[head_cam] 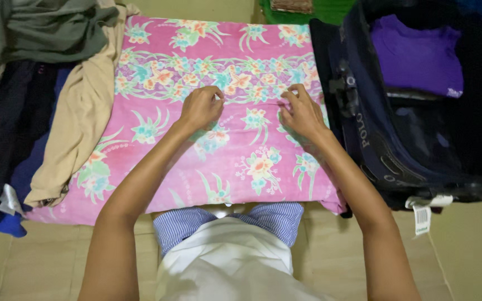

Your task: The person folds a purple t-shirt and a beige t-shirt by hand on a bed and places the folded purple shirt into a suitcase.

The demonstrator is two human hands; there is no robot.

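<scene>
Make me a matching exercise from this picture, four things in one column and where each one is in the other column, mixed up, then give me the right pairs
Things:
1. pink floral cloth
2. purple shirt
3. beige garment
4. white tag

Places:
A. inside the open dark suitcase
B. draped over the cloth's left edge
C. hanging at the suitcase's near edge
D. under the left hand and right hand

Pairs: 1-D, 2-A, 3-B, 4-C
</scene>
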